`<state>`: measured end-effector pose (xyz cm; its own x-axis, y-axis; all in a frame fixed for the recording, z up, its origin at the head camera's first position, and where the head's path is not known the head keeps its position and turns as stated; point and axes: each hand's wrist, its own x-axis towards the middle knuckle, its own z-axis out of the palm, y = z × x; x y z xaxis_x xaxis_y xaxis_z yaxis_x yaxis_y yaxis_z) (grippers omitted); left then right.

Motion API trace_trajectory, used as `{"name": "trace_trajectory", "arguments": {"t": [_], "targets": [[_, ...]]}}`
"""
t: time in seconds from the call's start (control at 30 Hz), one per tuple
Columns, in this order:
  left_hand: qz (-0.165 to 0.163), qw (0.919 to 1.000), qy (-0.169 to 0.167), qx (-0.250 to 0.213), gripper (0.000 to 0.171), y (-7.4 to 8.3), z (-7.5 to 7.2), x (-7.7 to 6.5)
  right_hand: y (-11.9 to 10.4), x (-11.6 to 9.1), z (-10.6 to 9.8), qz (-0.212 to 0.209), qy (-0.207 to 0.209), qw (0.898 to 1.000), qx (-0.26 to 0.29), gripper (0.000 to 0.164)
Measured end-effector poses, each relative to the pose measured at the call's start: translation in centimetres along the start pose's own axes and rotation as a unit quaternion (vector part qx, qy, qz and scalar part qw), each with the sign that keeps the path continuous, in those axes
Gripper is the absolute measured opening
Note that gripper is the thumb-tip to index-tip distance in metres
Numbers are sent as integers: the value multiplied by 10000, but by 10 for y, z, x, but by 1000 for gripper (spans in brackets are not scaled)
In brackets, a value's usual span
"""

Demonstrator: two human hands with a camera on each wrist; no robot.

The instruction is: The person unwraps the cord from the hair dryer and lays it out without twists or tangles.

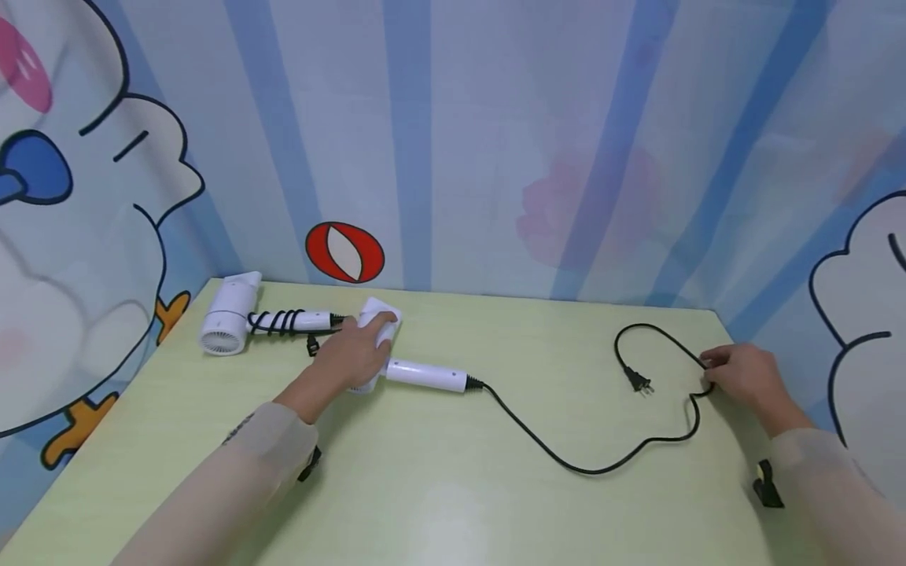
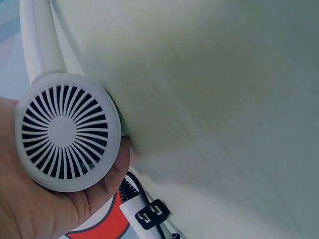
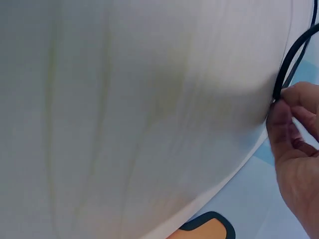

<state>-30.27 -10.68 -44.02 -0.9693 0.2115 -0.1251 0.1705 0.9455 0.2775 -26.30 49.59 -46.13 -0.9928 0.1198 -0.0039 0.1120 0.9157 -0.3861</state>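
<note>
My left hand (image 1: 356, 353) grips the barrel of a white hair dryer (image 1: 426, 376), whose handle points right across the table. In the left wrist view the fingers curl round behind its slotted round air grille (image 2: 63, 132). A black power cord (image 1: 594, 472) runs from the handle in a loose curve to the right side. There my right hand (image 1: 749, 380) pinches the cord between thumb and fingers, also seen in the right wrist view. Beyond the pinch the cord loops back, and its two-pin plug (image 1: 638, 380) lies on the table.
A second white hair dryer (image 1: 230, 314) lies at the back left, its cord wound round the handle and its plug (image 2: 152, 214) close by my left hand. The pale yellow table (image 1: 495, 511) meets a printed cartoon curtain (image 1: 467, 157) at the back and sides.
</note>
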Motion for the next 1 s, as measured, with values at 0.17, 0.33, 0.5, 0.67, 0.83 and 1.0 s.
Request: {"name": "trace_trajectory", "arguments": {"t": [0.17,0.33,0.5,0.67,0.83,1.0], "targets": [[-57,10000,6,14,49,-1,1,2,2,6,1,-69,111,9999,8,37],[-56,10000,34,44,49,0,0,3,3,14,-1,-157,166,9997,-72,30],[-25,10000,30,83,50,1,0,6,9,24,-4,-130,271,9995,-16,26],[-47,9999,18,115,50,0,0,7,15,33,-5,-60,379,9992,67,25],[-59,9999,74,107,50,0,0,8,17,40,-5,-96,392,9992,50,25],[-79,9999,113,59,49,2,0,11,17,44,-6,-101,416,9991,-64,26]]}}
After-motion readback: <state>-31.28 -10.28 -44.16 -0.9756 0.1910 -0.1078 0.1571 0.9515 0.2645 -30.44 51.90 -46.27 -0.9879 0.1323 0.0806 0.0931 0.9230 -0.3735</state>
